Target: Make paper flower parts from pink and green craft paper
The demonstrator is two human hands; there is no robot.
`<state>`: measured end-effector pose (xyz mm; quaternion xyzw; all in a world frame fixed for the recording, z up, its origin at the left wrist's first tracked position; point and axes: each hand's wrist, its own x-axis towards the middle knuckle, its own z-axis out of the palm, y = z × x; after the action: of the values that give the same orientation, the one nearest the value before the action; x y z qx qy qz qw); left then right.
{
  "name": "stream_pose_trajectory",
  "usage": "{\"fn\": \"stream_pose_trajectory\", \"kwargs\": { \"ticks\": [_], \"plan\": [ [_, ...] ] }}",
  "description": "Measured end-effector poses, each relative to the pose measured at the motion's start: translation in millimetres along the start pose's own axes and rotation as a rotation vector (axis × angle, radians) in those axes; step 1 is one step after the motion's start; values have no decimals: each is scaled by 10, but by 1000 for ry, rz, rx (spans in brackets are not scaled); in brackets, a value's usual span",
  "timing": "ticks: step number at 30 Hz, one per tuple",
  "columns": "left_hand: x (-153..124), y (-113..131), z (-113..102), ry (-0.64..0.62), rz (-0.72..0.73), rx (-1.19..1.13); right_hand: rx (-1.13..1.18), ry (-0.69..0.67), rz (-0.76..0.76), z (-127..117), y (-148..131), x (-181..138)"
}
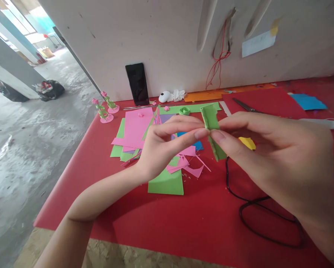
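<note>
Both of my hands pinch a folded green paper strip (211,123) held upright above the red table cover (167,223). My left hand (167,145) grips its left edge with thumb and fingers. From the right, my right hand (275,156) pinches the same strip. Under my hands lies a heap of pink paper sheets (137,126), green paper pieces (167,182) and pink scraps (191,169). A small yellow paper piece (247,143) shows just below my right fingers.
Two small pink-and-green paper flowers (107,109) stand at the table's far left corner. A black phone (137,83) leans on the wall. Scissors (246,107) lie on red paper, blue paper (308,101) far right, a black cable (256,208) loops at front right.
</note>
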<state>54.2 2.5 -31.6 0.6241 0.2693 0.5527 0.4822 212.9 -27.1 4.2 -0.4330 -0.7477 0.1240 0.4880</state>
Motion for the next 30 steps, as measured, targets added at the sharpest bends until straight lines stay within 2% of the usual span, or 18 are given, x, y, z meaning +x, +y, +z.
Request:
{"fn": "stream_pose_trajectory", "kwargs": {
  "ticks": [10, 14, 19, 26, 30],
  "plan": [
    [7, -46, 1, -20, -29, -29, 108, -17, 64, 1, 36, -2],
    [28, -59, -19, -76, 49, -26, 137, -25, 37, 4, 56, 11],
    [62, -117, -55, -87, 161, 6, 62, -31, -50, -5, 61, -3],
    [116, -143, -67, -78, 381, 71, -220, 138, -149, -10, -15, -27],
    [140, -126, -79, -82, 447, 154, -280, 224, -205, 14, -34, -26]
  ]
}}
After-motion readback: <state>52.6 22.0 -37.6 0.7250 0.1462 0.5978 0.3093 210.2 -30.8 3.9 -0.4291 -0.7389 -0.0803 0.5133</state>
